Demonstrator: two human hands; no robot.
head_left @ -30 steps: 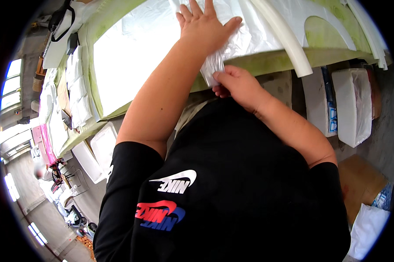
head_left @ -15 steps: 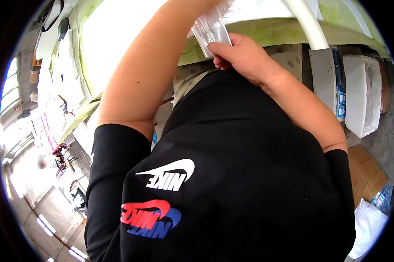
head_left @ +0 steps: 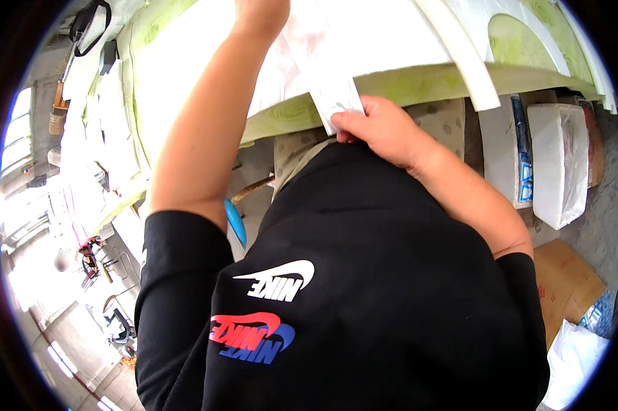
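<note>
At the near edge of a table, my right hand [head_left: 385,131] pinches the lower end of a clear plastic bag [head_left: 335,96] between thumb and fingers. The bag runs up over the green-patterned tablecloth [head_left: 281,118] onto the bright white surface. My left hand [head_left: 263,15] reaches far over the table at the top rim of the picture, beside the upper part of the bag. Its fingers are cut off by the frame, so what it holds or touches does not show.
A curved white strip [head_left: 463,58] juts over the table edge on the right. White boxes [head_left: 559,164] stand below it, near a brown carton [head_left: 568,281] and a white plastic bag [head_left: 574,363]. At left under the table sits a blue object [head_left: 235,222].
My left hand has moved left, away from my right hand. More of the bag's length now shows, and the view has shifted so the table edge appears lower. My right hand keeps its pinch.
</note>
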